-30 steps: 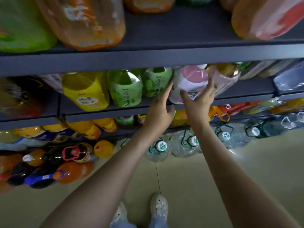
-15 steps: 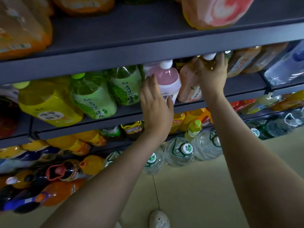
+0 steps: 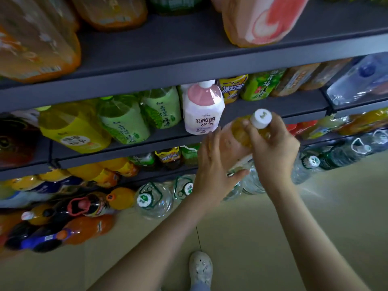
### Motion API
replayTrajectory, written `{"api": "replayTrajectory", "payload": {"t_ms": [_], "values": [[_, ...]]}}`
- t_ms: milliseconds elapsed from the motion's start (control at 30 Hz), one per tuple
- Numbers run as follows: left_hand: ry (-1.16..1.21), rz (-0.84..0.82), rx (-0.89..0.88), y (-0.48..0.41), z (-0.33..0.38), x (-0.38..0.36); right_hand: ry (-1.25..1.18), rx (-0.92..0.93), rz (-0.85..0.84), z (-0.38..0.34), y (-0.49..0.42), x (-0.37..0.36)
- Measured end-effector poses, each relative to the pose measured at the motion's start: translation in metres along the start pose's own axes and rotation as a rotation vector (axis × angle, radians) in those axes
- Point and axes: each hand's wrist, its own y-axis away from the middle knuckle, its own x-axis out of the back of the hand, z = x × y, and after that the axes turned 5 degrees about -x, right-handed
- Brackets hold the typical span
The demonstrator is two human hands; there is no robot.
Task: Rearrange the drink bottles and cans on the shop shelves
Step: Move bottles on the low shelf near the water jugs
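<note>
White shoe (image 3: 200, 267) on beige floor nearest me, both forearms reach up from there. Left grip (image 3: 214, 169) spread, fingers fairly straight and laid flat on the side of the amber bottle (image 3: 239, 131), thumb out underneath; it supports, not clamps. Right grip (image 3: 273, 148) pinches the neck just under the white cap (image 3: 262, 118), fingers curled round it. Amber bottle is in the air, off the shelf, in front of the middle shelf (image 3: 273, 110) edge, just below and right of the pink-white bottle (image 3: 202, 110), above the water bottles (image 3: 153, 198) down low. Cap faces up at me and slightly right; long axis tilted, running from the cap down-left toward the left grip, base hidden behind that grip. Risks, my read: hold is mostly at the neck, so if the left grip comes away the body may swing or slip. Pink-white bottle stands right at the shelf lip, so a sideways move could knock it off. Green tea bottles (image 3: 159, 108) packed beside it, little slack. Upper shelf (image 3: 189, 45) hangs low over the slot, cap could catch its front edge going in tilted.
</note>
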Motion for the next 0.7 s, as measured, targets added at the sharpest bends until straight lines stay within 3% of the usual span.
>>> {"api": "replayTrajectory", "payload": {"t_ms": [200,433,567,700], "values": [[0.06,-0.029,0.238,0.024,-0.02,0.068,-0.069,-0.059,-0.195,-0.045,0.075,-0.025],[0.064,0.16,0.389,0.097,-0.078,0.167,-0.274,-0.107,-0.59,-0.083,0.157,-0.089],[0.149,0.331,0.509,0.13,-0.119,0.244,-0.197,-0.149,-0.784,-0.095,0.191,-0.137],[0.126,0.356,0.504,0.135,-0.154,0.315,-0.086,-0.222,-0.918,-0.112,0.21,-0.196]]}}
